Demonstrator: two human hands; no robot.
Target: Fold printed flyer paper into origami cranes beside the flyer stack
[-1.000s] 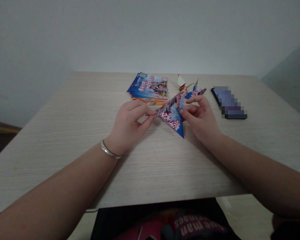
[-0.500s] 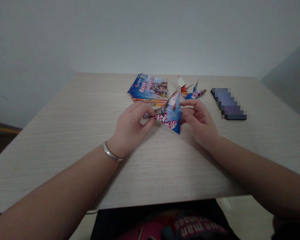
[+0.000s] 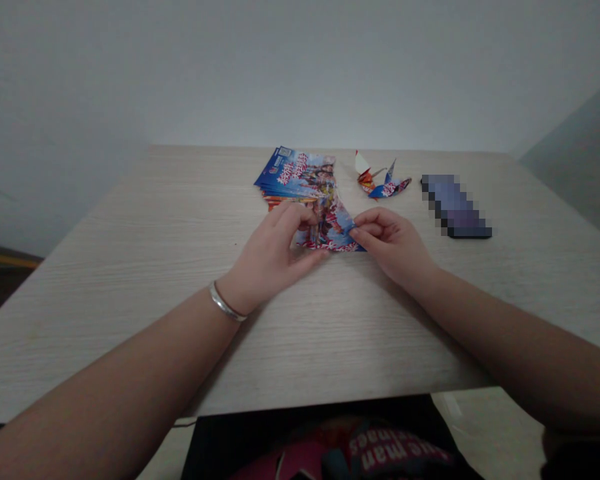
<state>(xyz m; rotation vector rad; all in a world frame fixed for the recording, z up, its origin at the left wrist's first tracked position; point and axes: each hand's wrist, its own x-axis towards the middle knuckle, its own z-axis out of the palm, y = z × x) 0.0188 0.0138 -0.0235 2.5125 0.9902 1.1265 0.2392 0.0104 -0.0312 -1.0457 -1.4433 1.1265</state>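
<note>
A folded sheet of glossy printed paper [image 3: 336,230], blue with red-and-white lettering along its near edge, is between my two hands just above or on the table. My left hand [image 3: 273,247] grips its left part, the thumb along the near edge and the fingers curled over the top. At the paper's right corner, my right hand [image 3: 396,243] pinches with thumb and forefinger. The left fingers hide part of the sheet, so its inner folds do not show.
Beyond the left hand lies a stack of printed leaflets [image 3: 293,173]. Two folded paper cranes, one orange and white [image 3: 365,179] and one blue [image 3: 387,189], stand at the back. A phone [image 3: 457,207] rests at right on the pale wooden table [image 3: 130,267].
The paper was raised as a tall pointed flap; now it is lower and flatter. My right hand has moved slightly left and pinches its corner, and my left thumb has stretched right along its edge.
</note>
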